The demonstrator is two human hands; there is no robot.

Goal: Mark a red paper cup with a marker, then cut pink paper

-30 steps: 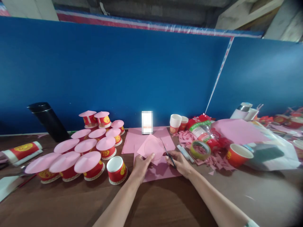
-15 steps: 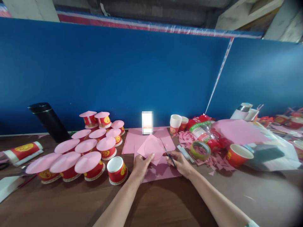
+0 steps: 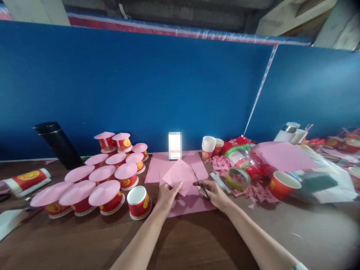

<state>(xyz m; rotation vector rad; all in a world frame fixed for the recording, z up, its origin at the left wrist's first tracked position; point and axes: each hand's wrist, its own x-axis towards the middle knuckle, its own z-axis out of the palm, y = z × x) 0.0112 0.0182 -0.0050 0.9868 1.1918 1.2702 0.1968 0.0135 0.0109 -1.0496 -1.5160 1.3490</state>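
A square of pink paper (image 3: 182,175) with a circle drawn on it is pinched at its lower left side by my left hand (image 3: 169,195), thumb on top. My right hand (image 3: 213,193) grips dark-handled scissors (image 3: 201,184), whose blades point up and away along the paper's right edge. Whether the blades have bitten into the paper I cannot tell. Beneath both hands lie larger pink sheets (image 3: 194,206). Left of my left hand an uncovered red cup (image 3: 138,204) stands upside down or upright, I cannot tell which.
Several red cups topped with pink paper cones (image 3: 104,194) stand at the left, before a black flask (image 3: 57,144). To the right are a tape roll (image 3: 238,179), pink scraps (image 3: 260,193), a red plastic bag (image 3: 242,153) and an orange cup (image 3: 284,184). A blurred bright screen (image 3: 175,145) stands behind the paper.
Both hands, the paper and the scissors have hardly moved; the paper and left hand show only a very slight shift. Everything else stays in place.
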